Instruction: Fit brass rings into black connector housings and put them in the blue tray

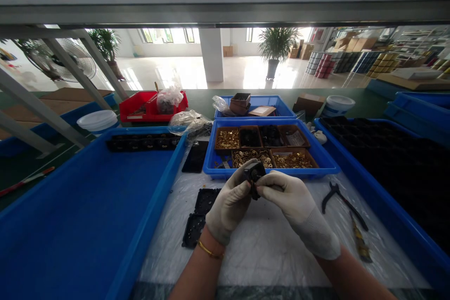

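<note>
While gloved fingers (242,190) of both hands pinch it, the black part (256,173) looks boxy (plastic, perhaps).

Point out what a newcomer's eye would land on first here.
Probably the white-gloved left hand and right hand, meeting at centre on a small black part. Just beyond them, glittering gold-coloured metal pieces fill compartments in a blue plastic tray. Next, perhaps, the large, shallow blue bin dominating the left side, with black parts lined along its far end.

Parts tray (270,176) behind the plastic sheet (274,253). Large tray (91,206) left of sheet; pliers (346,202) on its right side.
</note>
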`<state>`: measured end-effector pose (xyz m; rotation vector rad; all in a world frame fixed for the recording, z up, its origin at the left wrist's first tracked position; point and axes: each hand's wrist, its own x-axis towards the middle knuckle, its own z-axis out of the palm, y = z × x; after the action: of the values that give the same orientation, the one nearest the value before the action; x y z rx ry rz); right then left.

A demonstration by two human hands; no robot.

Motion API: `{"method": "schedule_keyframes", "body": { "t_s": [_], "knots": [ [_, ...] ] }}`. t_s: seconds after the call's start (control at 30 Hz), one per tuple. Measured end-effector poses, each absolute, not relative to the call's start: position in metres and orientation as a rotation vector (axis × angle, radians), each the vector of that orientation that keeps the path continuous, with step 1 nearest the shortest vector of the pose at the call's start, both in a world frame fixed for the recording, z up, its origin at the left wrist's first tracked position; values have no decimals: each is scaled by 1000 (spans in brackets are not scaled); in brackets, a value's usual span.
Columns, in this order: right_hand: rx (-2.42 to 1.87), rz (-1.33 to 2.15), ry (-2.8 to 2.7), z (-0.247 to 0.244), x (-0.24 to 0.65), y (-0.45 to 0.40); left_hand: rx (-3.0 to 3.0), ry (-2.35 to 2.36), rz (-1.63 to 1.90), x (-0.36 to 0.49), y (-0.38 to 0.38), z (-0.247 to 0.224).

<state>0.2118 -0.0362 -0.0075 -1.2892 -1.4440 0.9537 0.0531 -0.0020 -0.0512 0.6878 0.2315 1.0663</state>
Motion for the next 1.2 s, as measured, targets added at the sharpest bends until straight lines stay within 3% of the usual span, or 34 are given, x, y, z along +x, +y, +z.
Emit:
{"method": "schedule_keyframes", "body": {
  "t_s": [0.7, 1.03, 1.2],
  "knots": [
    [-1293, 867, -1422, -18, 202, -40, 712, 332, 1080, 51, -2, -50],
    [-1141, 9, -1811, -21, 201, -46, 577, 281, 1114, 53, -3, -46],
    [-1144, -101, -1815, -22, 199, -48, 569, 289, 1098, 54, -5, -46]
  ]
}}
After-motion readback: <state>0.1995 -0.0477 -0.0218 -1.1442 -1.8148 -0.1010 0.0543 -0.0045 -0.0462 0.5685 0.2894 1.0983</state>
